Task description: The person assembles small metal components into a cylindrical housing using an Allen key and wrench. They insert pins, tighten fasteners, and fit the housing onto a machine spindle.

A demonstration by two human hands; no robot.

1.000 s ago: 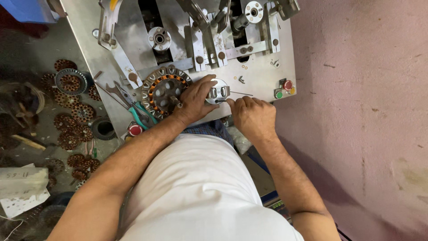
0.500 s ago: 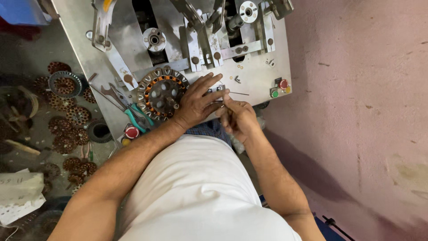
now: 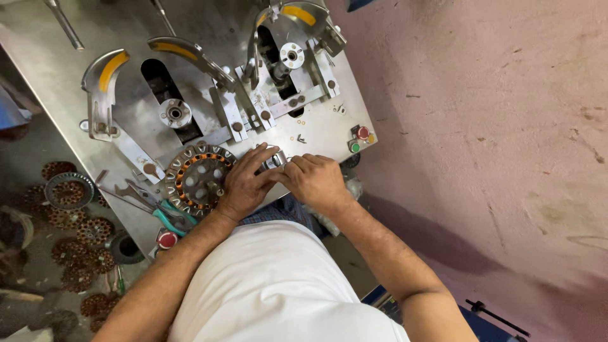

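A small round metal part (image 3: 273, 159) is held between both hands at the near edge of the steel surface (image 3: 44, 57), just to the right of the wound stator (image 3: 197, 179). The left hand (image 3: 244, 187) is laid partly over the stator's right rim, its fingers (image 3: 256, 158) curled closed around the left side of the metal part; the right hand (image 3: 315, 180) is closed on the part's right side, fingertips pinched in against it. How firmly either grip is set cannot be told, since the part is mostly covered.

The step in hand appears to be a fitting or adjusting of this small part by the fingertips — a fine, two-handed job. The next move would likely call for a steady hold by the left hand while the right turns or presses.

The part appears short and drum-like, its round face turned up toward the camera, its axis seemingly near upright; this is only partly visible. The stator lies flat, its axis also upright. Left of the stator, green-handled pliers (image 3: 170, 217) and a spanner (image 3: 130, 193) are laid on the surface.
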